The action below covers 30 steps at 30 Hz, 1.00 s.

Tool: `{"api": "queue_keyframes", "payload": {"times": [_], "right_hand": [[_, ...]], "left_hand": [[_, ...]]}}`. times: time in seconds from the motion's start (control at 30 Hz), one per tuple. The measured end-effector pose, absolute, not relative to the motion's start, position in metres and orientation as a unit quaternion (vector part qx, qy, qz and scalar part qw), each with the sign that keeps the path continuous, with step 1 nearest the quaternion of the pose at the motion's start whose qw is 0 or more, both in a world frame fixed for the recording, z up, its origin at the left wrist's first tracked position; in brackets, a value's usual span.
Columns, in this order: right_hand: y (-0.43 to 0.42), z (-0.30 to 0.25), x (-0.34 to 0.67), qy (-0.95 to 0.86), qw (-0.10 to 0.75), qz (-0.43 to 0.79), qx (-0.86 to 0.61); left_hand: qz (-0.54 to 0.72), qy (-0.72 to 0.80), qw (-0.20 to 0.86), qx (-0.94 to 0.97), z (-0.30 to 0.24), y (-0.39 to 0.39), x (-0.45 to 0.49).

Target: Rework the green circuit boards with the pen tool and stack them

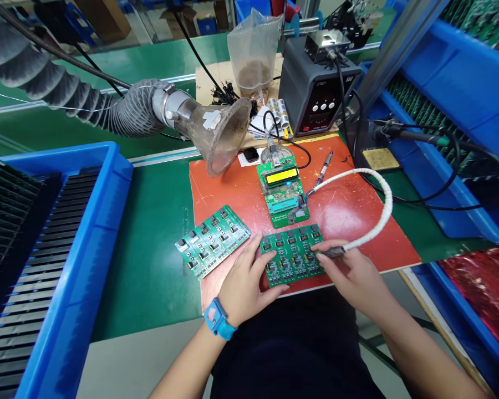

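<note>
A green circuit board panel [293, 254] with small red displays lies on the red mat [345, 213] in front of me. My left hand [245, 285] rests on its left edge, fingers pressed against it, a blue watch on the wrist. My right hand [353, 274] pinches a small probe connector [330, 252] on a white-wrapped cable [378, 213], its tip touching the panel's right edge. The cable runs to a programmer board with a lit yellow display [281, 188]. A second green panel [212, 241] lies to the left, half off the mat.
A fume extraction hose with a funnel mouth [218, 133] hangs over the mat's far left. A grey soldering station [316, 91] stands behind. A blue bin with black slotted trays [45, 249] sits left; blue bins of boards [461, 111] line the right. A soldering iron [325, 166] lies on the mat.
</note>
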State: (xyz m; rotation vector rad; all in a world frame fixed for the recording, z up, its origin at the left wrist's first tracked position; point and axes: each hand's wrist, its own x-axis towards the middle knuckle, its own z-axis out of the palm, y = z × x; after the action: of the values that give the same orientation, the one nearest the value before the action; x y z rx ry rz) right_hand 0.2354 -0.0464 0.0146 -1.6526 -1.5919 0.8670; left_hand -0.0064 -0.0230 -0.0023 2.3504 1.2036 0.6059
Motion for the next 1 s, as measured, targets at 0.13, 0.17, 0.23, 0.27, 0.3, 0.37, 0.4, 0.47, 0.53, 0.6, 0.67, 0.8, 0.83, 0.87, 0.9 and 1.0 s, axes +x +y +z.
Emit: {"api": "queue_keyframes", "payload": {"times": [0.13,0.17,0.23,0.27,0.3,0.37,0.4,0.47,0.53,0.6,0.67,0.8,0.83,0.87,0.9,1.0], "right_hand": [[-0.047,0.014,0.235,-0.609,0.342,0.331,-0.634],[-0.047,0.014,0.235,-0.609,0.344,0.331,-0.633],[-0.047,0.014,0.235,-0.609,0.345,0.332,-0.633],[-0.047,0.014,0.235,-0.608,0.345,0.332,-0.633],[-0.047,0.013,0.236,-0.608,0.346,0.332,-0.633],[-0.047,0.013,0.236,-0.606,0.348,0.336,-0.631],[-0.047,0.013,0.236,-0.604,0.35,0.34,-0.63],[-0.046,0.014,0.237,-0.599,0.353,0.352,-0.627],[-0.046,0.016,0.237,-0.592,0.355,0.362,-0.626],[-0.045,0.017,0.238,-0.585,0.357,0.369,-0.627],[-0.045,0.018,0.238,-0.576,0.361,0.379,-0.628],[-0.046,0.017,0.237,-0.555,0.381,0.389,-0.629],[-0.046,0.017,0.236,-0.549,0.393,0.385,-0.629],[-0.047,0.017,0.235,-0.545,0.406,0.381,-0.627],[-0.047,0.017,0.233,-0.542,0.418,0.378,-0.623],[-0.048,0.017,0.225,-0.547,0.432,0.385,-0.605]], "left_hand": [[0.214,0.434,0.218,0.847,-0.002,-0.023,-0.007],[0.214,0.435,0.22,0.847,-0.002,-0.023,-0.007],[0.215,0.436,0.223,0.845,-0.002,-0.023,-0.007],[0.215,0.436,0.224,0.845,-0.002,-0.023,-0.007],[0.216,0.435,0.224,0.845,-0.002,-0.023,-0.007],[0.216,0.435,0.224,0.845,-0.003,-0.023,-0.007],[0.216,0.435,0.224,0.845,-0.003,-0.023,-0.007],[0.216,0.436,0.223,0.845,-0.003,-0.023,-0.007],[0.215,0.436,0.222,0.845,-0.003,-0.023,-0.007],[0.215,0.436,0.221,0.846,-0.002,-0.023,-0.007],[0.215,0.436,0.22,0.846,-0.002,-0.023,-0.007],[0.214,0.436,0.22,0.846,-0.002,-0.023,-0.007],[0.213,0.436,0.22,0.846,-0.002,-0.023,-0.007],[0.213,0.436,0.22,0.847,-0.002,-0.023,-0.008],[0.212,0.435,0.219,0.847,-0.002,-0.024,-0.008],[0.211,0.435,0.219,0.848,-0.002,-0.024,-0.008]]}}
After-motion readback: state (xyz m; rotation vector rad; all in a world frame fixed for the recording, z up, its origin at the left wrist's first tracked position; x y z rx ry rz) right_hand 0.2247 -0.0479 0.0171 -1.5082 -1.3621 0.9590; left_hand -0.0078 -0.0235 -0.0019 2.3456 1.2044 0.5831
